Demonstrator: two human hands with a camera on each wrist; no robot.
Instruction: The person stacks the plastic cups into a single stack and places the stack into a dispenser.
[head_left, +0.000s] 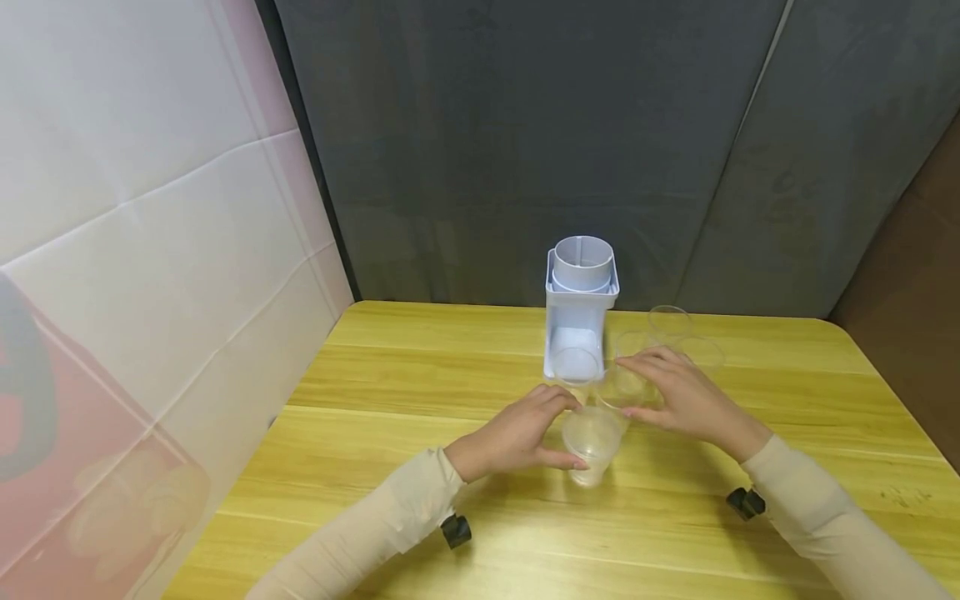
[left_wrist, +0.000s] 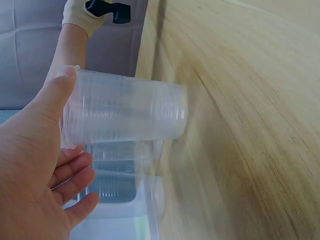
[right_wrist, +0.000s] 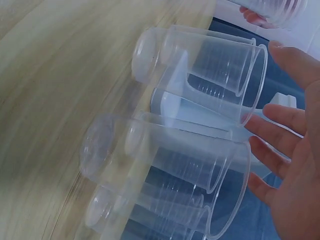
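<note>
- Grips nested clear cups [head_left: 592,446] upright in left hand [head_left: 532,429], in front of white holder [head_left: 576,321] bearing a cylinder [head_left: 583,265];
- Pinches a single cup [right_wrist: 207,75] at the rim with right hand [head_left: 678,396], just beside;
- Has other cups [right_wrist: 167,155] farther back on table [head_left: 360,475]

Seemingly colourless cups [left_wrist: 122,107], yellow wood-grained table [head_left: 360,392]
</note>
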